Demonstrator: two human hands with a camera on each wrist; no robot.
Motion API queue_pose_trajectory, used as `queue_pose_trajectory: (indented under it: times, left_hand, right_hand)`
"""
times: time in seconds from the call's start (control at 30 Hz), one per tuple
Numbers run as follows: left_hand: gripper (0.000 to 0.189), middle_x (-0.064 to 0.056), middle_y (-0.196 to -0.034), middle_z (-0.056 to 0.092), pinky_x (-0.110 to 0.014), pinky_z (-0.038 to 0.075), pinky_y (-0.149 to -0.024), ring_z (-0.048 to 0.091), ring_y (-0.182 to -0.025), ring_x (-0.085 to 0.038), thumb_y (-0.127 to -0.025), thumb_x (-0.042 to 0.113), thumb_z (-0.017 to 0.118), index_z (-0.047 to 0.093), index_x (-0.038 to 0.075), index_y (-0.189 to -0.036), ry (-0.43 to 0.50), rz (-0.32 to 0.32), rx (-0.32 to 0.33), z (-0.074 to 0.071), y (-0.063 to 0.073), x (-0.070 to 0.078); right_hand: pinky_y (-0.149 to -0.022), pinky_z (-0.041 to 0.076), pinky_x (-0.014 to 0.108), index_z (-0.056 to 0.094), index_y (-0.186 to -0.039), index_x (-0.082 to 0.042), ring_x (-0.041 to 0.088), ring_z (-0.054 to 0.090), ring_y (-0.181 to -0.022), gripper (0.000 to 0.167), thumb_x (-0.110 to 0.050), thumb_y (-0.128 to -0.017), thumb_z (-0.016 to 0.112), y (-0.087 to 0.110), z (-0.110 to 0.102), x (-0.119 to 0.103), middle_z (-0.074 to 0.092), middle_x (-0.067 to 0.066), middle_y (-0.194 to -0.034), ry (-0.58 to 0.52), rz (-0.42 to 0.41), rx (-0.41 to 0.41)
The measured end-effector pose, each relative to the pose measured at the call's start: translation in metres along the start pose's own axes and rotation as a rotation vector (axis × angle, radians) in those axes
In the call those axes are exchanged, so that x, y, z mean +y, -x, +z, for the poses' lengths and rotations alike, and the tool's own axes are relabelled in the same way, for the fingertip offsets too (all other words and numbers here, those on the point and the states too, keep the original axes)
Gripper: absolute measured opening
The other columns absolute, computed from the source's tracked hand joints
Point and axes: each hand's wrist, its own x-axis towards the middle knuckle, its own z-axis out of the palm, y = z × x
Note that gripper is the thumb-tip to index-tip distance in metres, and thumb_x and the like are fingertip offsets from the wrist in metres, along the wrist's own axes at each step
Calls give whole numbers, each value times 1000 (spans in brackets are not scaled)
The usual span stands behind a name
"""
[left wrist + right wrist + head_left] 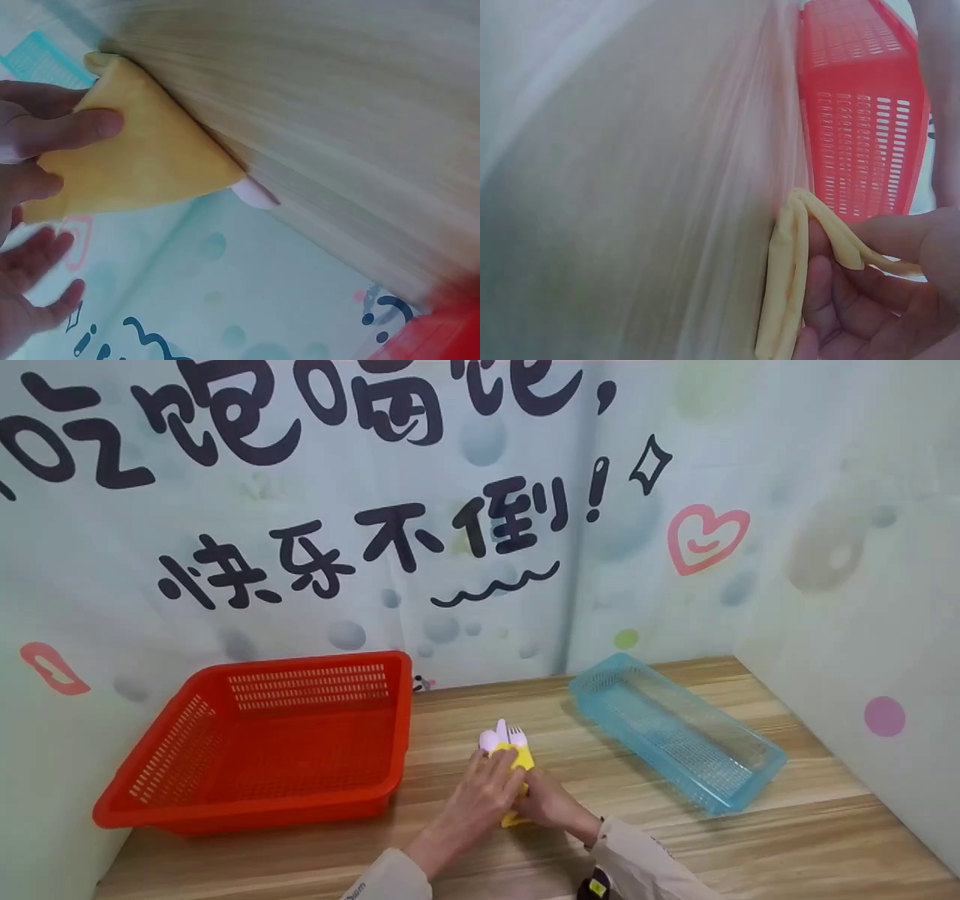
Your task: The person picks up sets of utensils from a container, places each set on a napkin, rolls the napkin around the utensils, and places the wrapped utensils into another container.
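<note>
On the table in the head view lies a yellow cloth napkin (523,761) partly wrapped round pale pink cutlery. The tips of a spoon (488,741), a knife (501,730) and a fork (516,735) stick out at its far end. My left hand (484,791) lies over the bundle and grips the cloth, fingers pointing away from me. At its near right side, my right hand (551,801) pinches the napkin's edge with curled fingers. Folded layers of the napkin (787,277) show in the right wrist view. Its smooth face (150,157) and a pink tip show in the left wrist view.
A big red slotted basket (259,810) stands at the left. To the right lies a long light-blue mesh basket (675,735) at a slant. A printed wall cloth (450,630) closes off the back of the wooden table (810,817). A small dark object (595,885) shows by the right sleeve.
</note>
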Motion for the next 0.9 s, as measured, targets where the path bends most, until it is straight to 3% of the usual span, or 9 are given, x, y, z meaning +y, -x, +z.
queue_pose_trajectory:
  times: [0.07, 0.17, 0.3, 0.4, 0.53, 0.63, 0.77, 0.9]
  left_hand:
    - [24, -12, -100, 52, -34, 45, -76, 51, -90, -22, -75, 16, 65, 54, 4, -92, 97, -137, -49, -3, 0, 3]
    - [38, -12, -96, 49, -34, 43, -74, 46, -89, -23, -73, 30, 69, 55, 1, -94, 198, -299, -213, -6, 1, 7]
    - [48, -13, -101, 53, -44, 44, -81, 47, -97, -27, -71, 35, 70, 59, -2, -100, 272, -371, -465, -2, 1, 11]
    - [42, -14, -106, 56, -50, 41, -85, 47, -101, -28, -72, 30, 70, 63, -2, -98, 325, -382, -571, 3, 2, 15]
    - [23, -10, -95, 58, -42, 40, -79, 48, -93, -24, -75, 22, 68, 67, 1, -85, 346, -363, -605, 8, 3, 19]
    - [19, -8, -86, 58, -39, 38, -72, 48, -85, -22, -75, 19, 66, 67, 2, -83, 327, -334, -605, 11, 3, 21]
    - [27, -8, -91, 59, -44, 42, -82, 50, -91, -23, -76, 17, 67, 64, 1, -96, 339, -338, -633, 11, 1, 21]
    - [27, -8, -89, 58, -43, 44, -80, 50, -90, -23, -75, 15, 67, 62, 2, -98, 319, -323, -620, 12, 2, 23]
  right_hand:
    - [-75, 45, 40, 52, -107, 7, 22, 50, -81, 35, -3, -76, 64, 0, -1, 1, 58, 14, -93, -35, 52, -4]
    - [-75, 45, 38, 53, -105, 6, 21, 50, -79, 33, -2, -75, 64, 1, -3, 2, 58, 11, -90, -89, 115, -11]
    - [-65, 45, 32, 55, -95, 6, 18, 50, -72, 22, -2, -76, 62, 2, -5, 2, 56, 7, -80, -117, 165, -12]
    - [-64, 46, 30, 55, -94, 5, 17, 50, -72, 20, -4, -78, 63, 2, -5, 3, 56, 7, -80, -124, 200, -11]
    - [-65, 44, 32, 55, -95, 6, 18, 49, -72, 23, -5, -77, 64, 3, -3, 4, 56, 8, -80, -104, 189, -1]
    - [-66, 44, 33, 56, -95, 7, 18, 49, -73, 24, -3, -75, 65, 4, -3, 5, 56, 8, -81, -76, 147, 19]
    - [-66, 44, 34, 57, -94, 7, 18, 49, -72, 22, -1, -74, 63, 6, -4, 7, 57, 9, -80, -75, 127, 42]
    - [-59, 43, 29, 58, -88, 7, 16, 48, -66, 18, 0, -73, 64, 8, -7, 7, 54, 5, -73, -83, 142, 78]
